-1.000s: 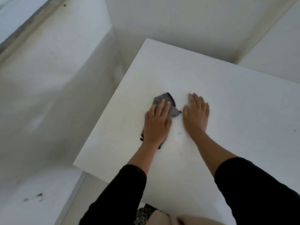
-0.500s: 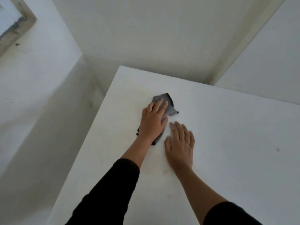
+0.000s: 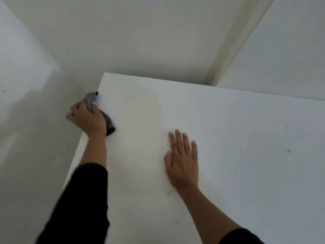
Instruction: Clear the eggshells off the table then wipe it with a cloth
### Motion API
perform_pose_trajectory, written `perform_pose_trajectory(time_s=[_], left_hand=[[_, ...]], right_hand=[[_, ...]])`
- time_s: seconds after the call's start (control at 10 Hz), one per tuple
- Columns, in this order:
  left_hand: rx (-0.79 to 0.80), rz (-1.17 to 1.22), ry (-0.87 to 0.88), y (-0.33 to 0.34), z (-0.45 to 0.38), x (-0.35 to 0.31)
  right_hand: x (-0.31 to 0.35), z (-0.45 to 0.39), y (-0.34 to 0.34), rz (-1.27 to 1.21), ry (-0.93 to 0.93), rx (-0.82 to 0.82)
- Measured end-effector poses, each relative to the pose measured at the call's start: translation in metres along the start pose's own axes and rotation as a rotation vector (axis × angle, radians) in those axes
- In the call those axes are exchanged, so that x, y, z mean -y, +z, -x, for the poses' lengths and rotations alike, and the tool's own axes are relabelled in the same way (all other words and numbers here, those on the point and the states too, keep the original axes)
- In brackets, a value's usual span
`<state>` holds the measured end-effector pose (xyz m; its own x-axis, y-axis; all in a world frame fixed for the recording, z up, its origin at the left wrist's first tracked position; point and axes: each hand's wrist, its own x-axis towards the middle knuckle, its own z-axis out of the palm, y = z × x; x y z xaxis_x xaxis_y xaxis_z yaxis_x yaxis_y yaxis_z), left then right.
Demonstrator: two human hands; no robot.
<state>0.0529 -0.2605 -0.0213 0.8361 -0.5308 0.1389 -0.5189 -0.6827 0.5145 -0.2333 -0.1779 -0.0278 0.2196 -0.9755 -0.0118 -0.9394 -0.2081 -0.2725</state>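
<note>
A white table (image 3: 228,138) fills the right and lower part of the head view. My left hand (image 3: 87,118) grips a grey cloth (image 3: 90,101) at the table's left edge, near the far left corner. Its fingers curl over the edge and round the cloth. A dark end of the cloth (image 3: 110,128) sticks out on the tabletop behind my wrist. My right hand (image 3: 182,159) lies flat on the tabletop, fingers straight and spread, well apart from the cloth. No eggshells are in view.
White floor surrounds the table on the left and at the back. A pale wall or panel (image 3: 281,59) runs along the far right. A few small dark specks mark the tabletop (image 3: 289,151).
My left hand has slid the cloth from the middle of the table to its left edge and curled round it. My right hand stays flat on the tabletop, now farther from the cloth.
</note>
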Motion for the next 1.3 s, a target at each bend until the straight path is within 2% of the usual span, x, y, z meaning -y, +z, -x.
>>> perform_pose_trajectory(time_s=[0.1,0.2,0.3,0.4,0.5,0.6,0.7,0.8,1.0,1.1,1.2,1.3], left_hand=[[-0.08,0.169,-0.094,-0.022,0.059,0.001],[0.029,0.281,-0.131,-0.032,0.123,-0.02],[0.382,0.376,-0.324,-0.048,0.148,-0.06],[0.575,0.456,-0.366,-0.063,0.132,-0.08],[0.426,0.131,0.165,-0.068,0.121,-0.055],[0.49,-0.084,0.654,-0.044,0.11,-0.016],[0.475,-0.214,0.725,-0.02,0.088,-0.005],[0.427,-0.207,0.63,-0.001,0.061,-0.029],[0.376,-0.192,0.55,0.037,0.026,-0.065],[0.355,-0.224,0.575,0.043,0.029,-0.062],[0.44,-0.217,0.55,0.036,0.021,-0.068],[0.473,-0.228,0.515,0.025,0.03,-0.07]], right_hand=[[-0.001,0.001,0.001,0.008,0.011,0.011],[0.0,0.0,0.0,0.01,0.009,0.021],[0.004,-0.002,-0.006,-0.084,0.02,0.025],[0.02,-0.005,-0.022,-0.404,0.18,-0.089],[0.05,-0.002,-0.03,-0.423,-0.014,-0.129],[0.063,-0.013,-0.009,-0.308,-0.219,0.024],[0.056,-0.053,0.002,-0.142,-0.281,0.062],[0.053,-0.11,-0.004,-0.02,-0.301,0.172],[0.049,-0.181,-0.009,0.084,-0.313,0.23],[0.048,-0.18,-0.006,0.08,-0.321,0.222],[0.053,-0.182,-0.018,0.121,-0.321,0.284],[0.051,-0.167,-0.031,0.126,-0.343,0.274]])
